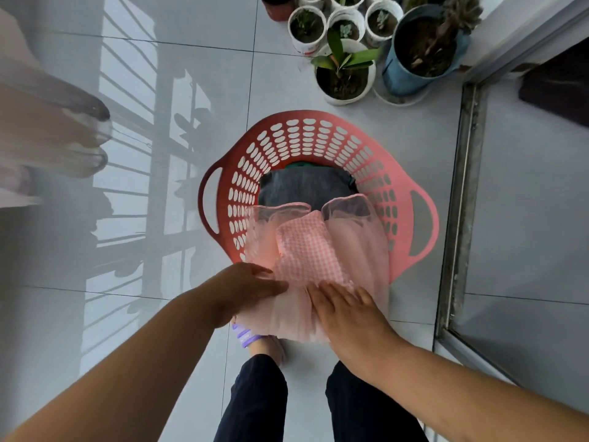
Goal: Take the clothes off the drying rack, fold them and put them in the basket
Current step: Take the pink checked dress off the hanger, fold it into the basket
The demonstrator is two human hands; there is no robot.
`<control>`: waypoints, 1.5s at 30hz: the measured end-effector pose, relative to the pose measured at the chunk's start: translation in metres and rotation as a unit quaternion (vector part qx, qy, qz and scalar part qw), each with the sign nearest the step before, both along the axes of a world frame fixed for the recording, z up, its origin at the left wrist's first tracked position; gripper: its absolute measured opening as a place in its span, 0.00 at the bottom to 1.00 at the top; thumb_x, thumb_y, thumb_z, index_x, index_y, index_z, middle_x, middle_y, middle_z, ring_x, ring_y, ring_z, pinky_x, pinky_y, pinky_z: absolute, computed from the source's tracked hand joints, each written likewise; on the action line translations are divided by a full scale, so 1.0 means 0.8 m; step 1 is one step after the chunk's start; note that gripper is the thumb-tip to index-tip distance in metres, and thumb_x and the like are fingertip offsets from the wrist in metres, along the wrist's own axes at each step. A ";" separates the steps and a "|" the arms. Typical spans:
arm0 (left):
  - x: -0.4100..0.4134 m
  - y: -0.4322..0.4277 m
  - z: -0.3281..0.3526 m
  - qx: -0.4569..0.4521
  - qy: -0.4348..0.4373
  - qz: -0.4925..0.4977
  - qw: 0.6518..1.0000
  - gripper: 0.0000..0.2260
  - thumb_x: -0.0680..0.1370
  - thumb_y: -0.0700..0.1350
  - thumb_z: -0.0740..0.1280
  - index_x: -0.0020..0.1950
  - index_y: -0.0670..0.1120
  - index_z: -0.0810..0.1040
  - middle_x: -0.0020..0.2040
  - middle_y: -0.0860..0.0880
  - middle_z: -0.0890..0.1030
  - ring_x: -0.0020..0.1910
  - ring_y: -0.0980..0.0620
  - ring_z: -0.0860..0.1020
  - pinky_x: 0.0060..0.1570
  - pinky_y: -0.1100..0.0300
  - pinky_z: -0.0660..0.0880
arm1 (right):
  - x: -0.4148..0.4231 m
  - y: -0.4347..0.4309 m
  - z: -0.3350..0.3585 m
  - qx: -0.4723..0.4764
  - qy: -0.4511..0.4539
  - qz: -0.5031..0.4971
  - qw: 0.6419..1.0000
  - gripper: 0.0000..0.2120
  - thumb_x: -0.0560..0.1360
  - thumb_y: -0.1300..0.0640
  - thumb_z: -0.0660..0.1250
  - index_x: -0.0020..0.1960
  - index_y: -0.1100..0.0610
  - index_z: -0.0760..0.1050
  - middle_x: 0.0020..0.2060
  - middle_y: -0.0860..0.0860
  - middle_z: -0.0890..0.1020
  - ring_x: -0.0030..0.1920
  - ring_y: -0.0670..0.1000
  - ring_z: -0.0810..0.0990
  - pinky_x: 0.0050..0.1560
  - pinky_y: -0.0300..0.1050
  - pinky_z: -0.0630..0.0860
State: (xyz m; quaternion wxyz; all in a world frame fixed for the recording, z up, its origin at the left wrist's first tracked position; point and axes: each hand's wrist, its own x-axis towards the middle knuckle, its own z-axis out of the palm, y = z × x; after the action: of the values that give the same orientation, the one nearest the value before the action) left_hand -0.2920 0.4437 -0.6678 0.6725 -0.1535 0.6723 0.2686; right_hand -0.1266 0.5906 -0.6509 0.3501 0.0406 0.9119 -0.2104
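Note:
A pink dress (314, 250) with a checked top and gauzy tulle skirt is held folded above the near rim of a red perforated laundry basket (318, 138) on the tiled floor. My left hand (251, 287) grips the dress's left edge, thumb on top. My right hand (347, 309) lies flat on the folded skirt, fingers spread, with the fabric resting under the palm. Inside the basket a dark grey folded garment (306, 186) lies over something green. The dress's far end hangs over the basket opening.
Several potted plants (345, 71) stand on the floor beyond the basket. A sliding door track (459, 202) runs along the right. Blurred pale pink clothes (41, 122) hang at the left edge. My legs and a purple sandal (245, 336) are below the dress.

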 end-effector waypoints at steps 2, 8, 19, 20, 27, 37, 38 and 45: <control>-0.009 0.011 0.016 0.030 0.058 -0.098 0.993 0.31 0.68 0.56 0.77 0.68 0.56 0.70 0.62 0.56 0.73 0.62 0.51 0.72 0.63 0.50 0.71 | -0.011 0.010 0.004 -0.004 -0.043 0.034 0.998 0.34 0.76 0.59 0.58 0.79 0.56 0.50 0.74 0.55 0.66 0.72 0.56 0.68 0.69 0.55 0.65; -0.027 0.027 0.061 0.159 0.161 -0.428 0.875 0.43 0.69 0.54 0.77 0.76 0.64 0.52 0.77 0.59 0.55 0.76 0.53 0.55 0.73 0.50 0.59 | -0.077 0.076 0.019 -0.092 -0.087 -0.016 0.992 0.18 0.76 0.56 0.62 0.66 0.50 0.66 0.58 0.50 0.79 0.54 0.56 0.78 0.46 0.45 0.71; -0.123 0.096 0.138 0.179 0.453 -0.357 0.797 0.23 0.74 0.42 0.69 0.66 0.59 0.74 0.62 0.55 0.79 0.51 0.57 0.76 0.45 0.68 0.69 | -0.195 0.151 0.120 -0.031 0.047 0.003 0.998 0.18 0.80 0.54 0.59 0.70 0.47 0.67 0.60 0.50 0.79 0.54 0.54 0.77 0.46 0.43 0.65; -0.128 0.096 0.148 0.179 0.470 -0.356 0.787 0.23 0.74 0.42 0.69 0.67 0.59 0.74 0.63 0.55 0.78 0.52 0.57 0.75 0.45 0.69 0.68 | -0.198 0.153 0.129 -0.025 0.066 0.007 0.997 0.19 0.79 0.54 0.59 0.70 0.48 0.67 0.58 0.50 0.79 0.51 0.54 0.76 0.45 0.43 0.64; -0.114 0.078 0.142 0.224 0.522 -0.353 0.743 0.27 0.70 0.39 0.76 0.67 0.54 0.77 0.67 0.51 0.76 0.62 0.47 0.78 0.58 0.50 0.74 | -0.174 0.135 0.108 -0.023 0.180 0.009 0.983 0.19 0.77 0.52 0.63 0.67 0.48 0.67 0.56 0.46 0.79 0.55 0.50 0.78 0.56 0.47 0.73; -0.011 0.016 -0.020 0.193 0.362 -0.420 0.810 0.24 0.74 0.41 0.72 0.68 0.57 0.75 0.66 0.56 0.77 0.64 0.53 0.76 0.60 0.69 0.66 | -0.077 0.067 -0.048 -0.094 -0.004 0.013 0.995 0.16 0.70 0.59 0.57 0.57 0.51 0.69 0.53 0.49 0.80 0.54 0.54 0.79 0.52 0.50 0.75; -0.006 0.014 -0.026 0.175 0.332 -0.416 0.828 0.22 0.77 0.44 0.69 0.69 0.59 0.72 0.67 0.59 0.74 0.66 0.56 0.74 0.60 0.72 0.63 | -0.072 0.067 -0.054 -0.097 -0.029 0.022 0.995 0.16 0.72 0.60 0.59 0.59 0.52 0.70 0.57 0.49 0.78 0.58 0.54 0.77 0.56 0.50 0.72; -0.031 0.040 -0.048 0.101 0.171 -0.399 0.895 0.21 0.79 0.43 0.66 0.72 0.54 0.70 0.67 0.53 0.74 0.66 0.51 0.71 0.64 0.62 0.66 | -0.106 0.088 -0.065 -0.151 -0.159 -0.020 0.975 0.17 0.78 0.55 0.60 0.67 0.52 0.70 0.60 0.52 0.79 0.56 0.55 0.79 0.48 0.43 0.72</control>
State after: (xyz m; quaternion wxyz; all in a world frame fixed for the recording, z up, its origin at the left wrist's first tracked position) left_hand -0.3170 0.4760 -0.7065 0.6095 0.2448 0.7511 0.0666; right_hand -0.2115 0.6611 -0.7030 0.4886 0.0384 0.8010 -0.3438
